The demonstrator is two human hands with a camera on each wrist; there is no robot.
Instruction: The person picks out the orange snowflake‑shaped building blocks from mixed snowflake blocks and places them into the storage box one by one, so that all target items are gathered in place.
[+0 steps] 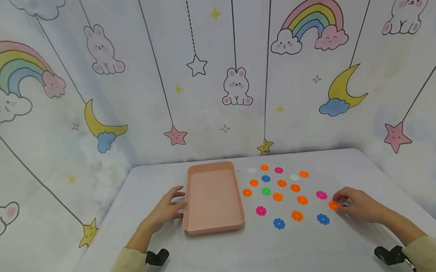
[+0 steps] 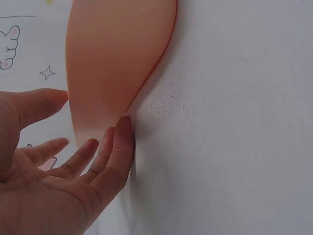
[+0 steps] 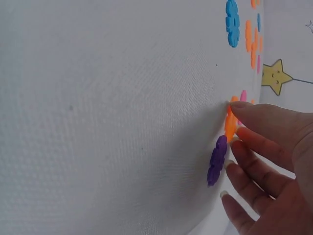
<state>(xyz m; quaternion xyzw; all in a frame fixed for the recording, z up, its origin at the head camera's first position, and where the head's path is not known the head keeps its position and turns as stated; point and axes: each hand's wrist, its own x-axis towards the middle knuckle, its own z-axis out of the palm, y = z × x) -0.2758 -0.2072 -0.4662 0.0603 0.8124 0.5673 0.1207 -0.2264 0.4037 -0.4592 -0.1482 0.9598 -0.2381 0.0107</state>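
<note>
My left hand (image 1: pixel 167 209) is at the left side of a shallow peach tray (image 1: pixel 214 227), fingers spread and loosely bent, fingertips right at its wall. In the left wrist view the thumb (image 2: pixel 46 104) stays apart from the fingers near the tray. On the right, my right hand (image 1: pixel 360 205) pinches an orange flower-shaped plastic disc (image 1: pixel 333 205) with thumb and index finger, low over the white table. Under the other fingers a purple disc (image 3: pixel 217 160) shows in the right wrist view; the hand hides it in the head view.
Several flower-shaped discs in orange, pink, blue, green and white are scattered right of the tray, among them a pink disc (image 1: pixel 321 195) and a blue disc (image 1: pixel 323 219) near my right hand. A patterned cloth wall (image 1: pixel 208 107) rises behind the white table (image 1: pixel 225 260).
</note>
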